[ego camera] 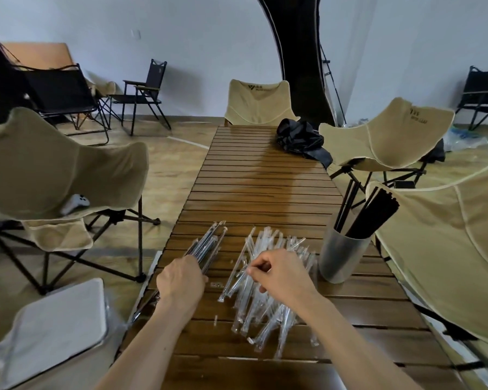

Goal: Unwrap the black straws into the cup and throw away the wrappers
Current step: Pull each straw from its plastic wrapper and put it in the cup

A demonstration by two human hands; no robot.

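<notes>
Wrapped straws [206, 246] under left hand [181, 282]; right hand [279, 274] seemingly pinching wrappers [265, 311].

Two bare forearms and hands [181, 280], no sleeves, rings or watch.

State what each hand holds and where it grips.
Left hand grips the wrapped straw bundle near its middle. Right hand pinches something at the wrapper pile; what cannot be told.

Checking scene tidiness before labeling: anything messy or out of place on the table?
Yes: empty clear wrappers lie in a loose heap on the table, under the right hand, not thrown away. The left hand grips a bundle of wrapped straws. The cup stands upright.
</notes>
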